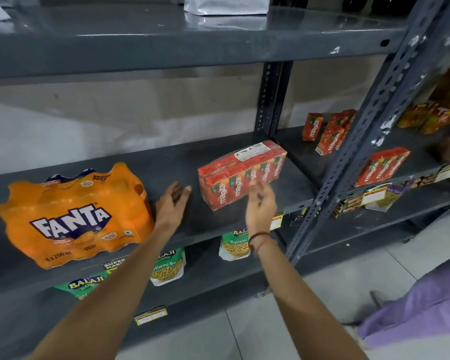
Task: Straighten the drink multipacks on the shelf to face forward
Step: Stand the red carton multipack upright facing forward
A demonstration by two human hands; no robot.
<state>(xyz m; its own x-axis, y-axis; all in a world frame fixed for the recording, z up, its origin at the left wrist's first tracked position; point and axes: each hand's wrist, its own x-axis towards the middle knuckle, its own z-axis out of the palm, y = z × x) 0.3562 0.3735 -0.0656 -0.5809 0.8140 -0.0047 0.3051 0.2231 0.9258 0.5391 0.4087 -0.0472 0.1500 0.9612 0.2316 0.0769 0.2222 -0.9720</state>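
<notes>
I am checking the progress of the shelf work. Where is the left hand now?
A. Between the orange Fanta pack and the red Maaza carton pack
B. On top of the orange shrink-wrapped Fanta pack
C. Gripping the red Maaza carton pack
A: the left hand is open over the dark grey metal shelf, between the orange shrink-wrapped Fanta pack and the red Maaza carton pack, holding neither.

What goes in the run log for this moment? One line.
left hand: open, on shelf | right hand: open, at Maaza multipack | Fanta multipack: faces forward

Fanta pack (74, 216) left, Maaza pack (242, 175) right (same shelf (213, 224)).
</notes>
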